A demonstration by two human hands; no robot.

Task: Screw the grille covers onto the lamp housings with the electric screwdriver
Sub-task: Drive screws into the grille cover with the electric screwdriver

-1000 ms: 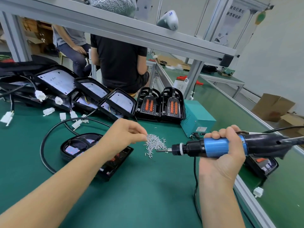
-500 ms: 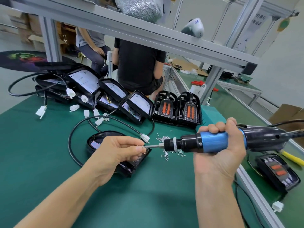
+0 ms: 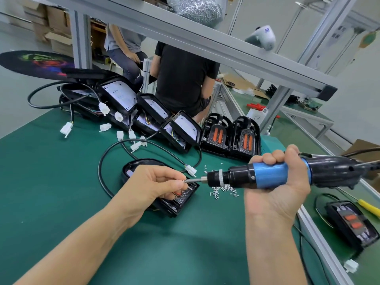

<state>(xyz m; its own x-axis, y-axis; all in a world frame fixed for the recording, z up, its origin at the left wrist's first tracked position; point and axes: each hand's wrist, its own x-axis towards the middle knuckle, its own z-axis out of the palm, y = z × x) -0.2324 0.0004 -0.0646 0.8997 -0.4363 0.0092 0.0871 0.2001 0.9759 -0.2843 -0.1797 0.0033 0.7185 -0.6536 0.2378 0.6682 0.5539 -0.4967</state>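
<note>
Green bench (image 3: pixel 61 202); loose screws (image 3: pixel 223 189) scattered mid-bench; lamp housing (image 3: pixel 181 199) with grille cover lying beneath my left hand (image 3: pixel 152 188), whose grip pinches a screw at the bit tip; my right hand (image 3: pixel 275 182), grip clamped around the electric screwdriver (image 3: pixel 267 175), held level.

Counted 1 electric screwdriver (image 3: pixel 273 175). 2 hands: left hand (image 3: pixel 153 187), right hand (image 3: pixel 276 194). 1 lamp housing (image 3: pixel 176 199) mid-table under the left hand, 1 more (image 3: pixel 352 223) near the right edge of the green table (image 3: pixel 61 182). 2 upright grille units (image 3: pixel 231 135) at the far edge. Open housings (image 3: pixel 148 114) leaning along the far edge: at least 4, exact count unclear. Loose screws (image 3: pixel 223 189): a scatter, too small to count. 2 seated people (image 3: pixel 181 79) beyond the table.
</note>
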